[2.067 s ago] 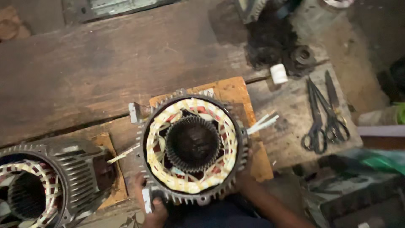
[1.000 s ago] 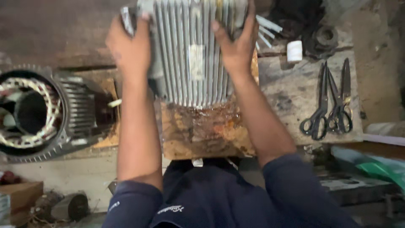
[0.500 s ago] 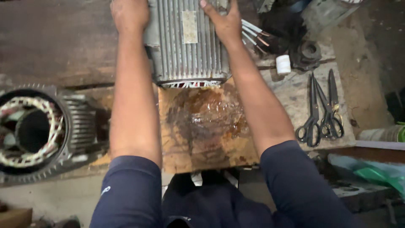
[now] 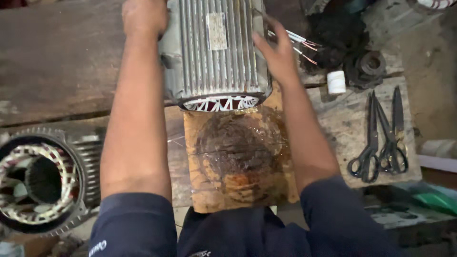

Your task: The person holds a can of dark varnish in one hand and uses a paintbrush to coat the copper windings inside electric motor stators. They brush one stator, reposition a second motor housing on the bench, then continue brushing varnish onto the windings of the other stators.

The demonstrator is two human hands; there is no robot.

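Wooden counter (image 4: 57, 62) carries a finned motor stator housing (image 4: 214, 52) lying sideways; left hand (image 4: 144, 16) grips it, right hand (image 4: 278, 52) rests released beside it, scissors (image 4: 381, 138) rightward.

both hands, left (image 4: 145, 18) and right (image 4: 276, 53), flank a ribbed grey motor housing (image 4: 216, 52) lying on the workbench (image 4: 57, 62).

Both arms reach forward, left hand (image 4: 144, 18) cupped, right hand (image 4: 277, 51) spread.

a dark, worn wooden tabletop (image 4: 57, 62) fills the far left; to the right a stained grey board (image 4: 342, 123), bare dirt floor (image 4: 428, 71) beyond, dim light.
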